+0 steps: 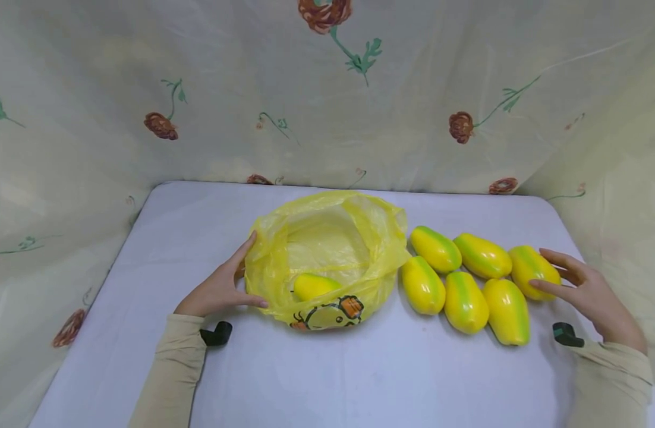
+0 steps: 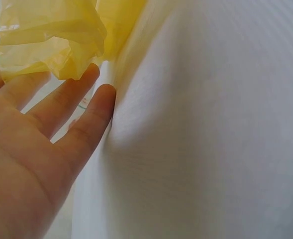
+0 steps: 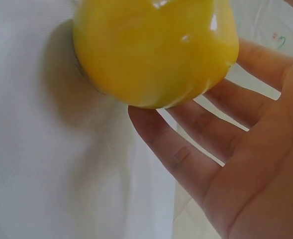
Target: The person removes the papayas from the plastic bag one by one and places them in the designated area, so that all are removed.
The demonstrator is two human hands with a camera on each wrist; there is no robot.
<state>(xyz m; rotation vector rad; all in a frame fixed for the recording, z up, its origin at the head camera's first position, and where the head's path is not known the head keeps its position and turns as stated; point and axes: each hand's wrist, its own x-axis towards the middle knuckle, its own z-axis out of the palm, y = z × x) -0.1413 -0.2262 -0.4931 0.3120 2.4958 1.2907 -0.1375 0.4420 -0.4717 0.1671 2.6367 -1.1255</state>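
A yellow plastic bag with a cartoon print stands open-mouthed on the table, one yellow-green papaya inside it. My left hand rests against the bag's left side, thumb at the front and fingers spread along the side; the left wrist view has the straight fingers right at the plastic. Over on the right, my right hand holds the rightmost papaya at its right end, thumb on the near side and fingers on the far side. That papaya fills the top of the right wrist view.
Several more papayas lie in two rows between the bag and my right hand, among them a front one and a back one. A white cloth covers the table. Flower-printed curtain hangs behind it.
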